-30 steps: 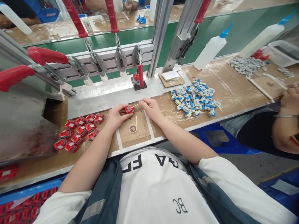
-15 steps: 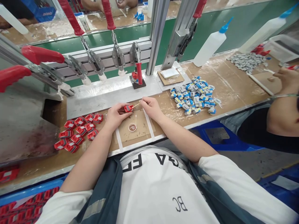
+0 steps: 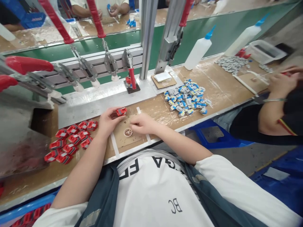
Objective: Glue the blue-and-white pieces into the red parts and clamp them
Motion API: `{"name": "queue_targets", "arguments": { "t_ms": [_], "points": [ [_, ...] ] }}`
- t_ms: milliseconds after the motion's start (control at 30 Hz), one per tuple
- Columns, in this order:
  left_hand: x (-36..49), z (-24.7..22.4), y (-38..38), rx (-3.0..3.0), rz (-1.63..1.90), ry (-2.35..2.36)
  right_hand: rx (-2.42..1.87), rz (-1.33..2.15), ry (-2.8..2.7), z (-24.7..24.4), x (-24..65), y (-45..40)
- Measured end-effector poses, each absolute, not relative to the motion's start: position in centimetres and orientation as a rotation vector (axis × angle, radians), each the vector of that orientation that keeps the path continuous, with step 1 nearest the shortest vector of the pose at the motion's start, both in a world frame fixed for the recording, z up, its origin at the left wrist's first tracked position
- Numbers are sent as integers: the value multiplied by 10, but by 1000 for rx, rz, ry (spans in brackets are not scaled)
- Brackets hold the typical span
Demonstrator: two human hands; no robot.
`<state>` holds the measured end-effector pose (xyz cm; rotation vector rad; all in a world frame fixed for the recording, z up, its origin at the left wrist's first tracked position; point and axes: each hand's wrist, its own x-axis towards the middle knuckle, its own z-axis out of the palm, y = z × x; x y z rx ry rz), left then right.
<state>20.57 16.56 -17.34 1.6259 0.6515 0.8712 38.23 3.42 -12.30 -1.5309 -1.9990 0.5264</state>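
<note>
My left hand [image 3: 110, 120] pinches a small red-and-grey plastic part [image 3: 121, 112] between thumb and fingers, above the cardboard sheet. Close by on the right, my right hand [image 3: 143, 123] is closed around a thin swab stick, mostly hidden by the fingers. Its end reaches toward a small round cup [image 3: 128, 132] with dark reddish contents. A pale tip shows in the cup, but which stick it belongs to I cannot tell. Left of my left forearm lies a group of similar red parts [image 3: 74, 139].
A pile of blue-and-grey parts [image 3: 187, 97] lies to the right. Behind stands a frame with red-handled toggle clamps [image 3: 110, 63], one pressing on a red part. Squeeze bottles [image 3: 199, 52] stand at the back. A co-worker's hands [image 3: 282, 83] are at far right.
My right hand has moved down and left, taking its swab from the red part to the cup. My left hand still holds the red part. The camera view has shifted slightly.
</note>
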Motion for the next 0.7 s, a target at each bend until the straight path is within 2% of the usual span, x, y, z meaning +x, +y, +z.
{"name": "queue_targets", "arguments": {
  "t_ms": [100,167,333,433,533,700],
  "points": [
    [205,-168,165,1599,964,640,-1716,422,-2163,-112,383,23],
    [204,-164,164,1565,1002,656,-1891,298,-2075,-101,403,16],
    [206,-155,159,1479,962,728,-2458,-299,-1616,-72,496,5],
    [206,-153,159,1493,951,762,-2689,-344,-1755,-65,528,7],
    [205,-155,163,1522,925,816,-2712,-322,-1885,-66,532,11],
    [205,-155,165,1485,904,889,-2517,-310,-1897,-65,526,10]
  ]
}}
